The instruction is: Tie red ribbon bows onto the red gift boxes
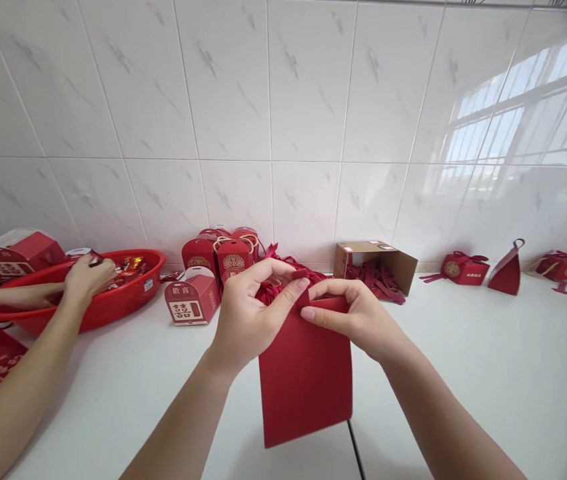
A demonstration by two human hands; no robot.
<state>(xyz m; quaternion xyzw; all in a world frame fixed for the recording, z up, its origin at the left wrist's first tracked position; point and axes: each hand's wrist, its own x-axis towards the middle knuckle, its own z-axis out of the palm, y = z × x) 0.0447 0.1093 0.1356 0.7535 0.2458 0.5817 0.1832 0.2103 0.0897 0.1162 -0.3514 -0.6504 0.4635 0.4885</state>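
A flat red card sheet [306, 380] stands upright over the white counter in front of me. My left hand [250, 313] pinches its top edge from the left, fingers curled. My right hand [353, 317] grips the same top edge from the right, thumb and fingers pressed on the card. Just behind the hands lies a heap of red ribbons [283, 277].
At left, another person's hand [88, 277] reaches into a red basin [113, 303] of wrapped sweets. Finished red gift boxes [192, 300] stand near it and more [464, 268] at right. A cardboard box [376, 261] of red ribbons lies on its side by the tiled wall.
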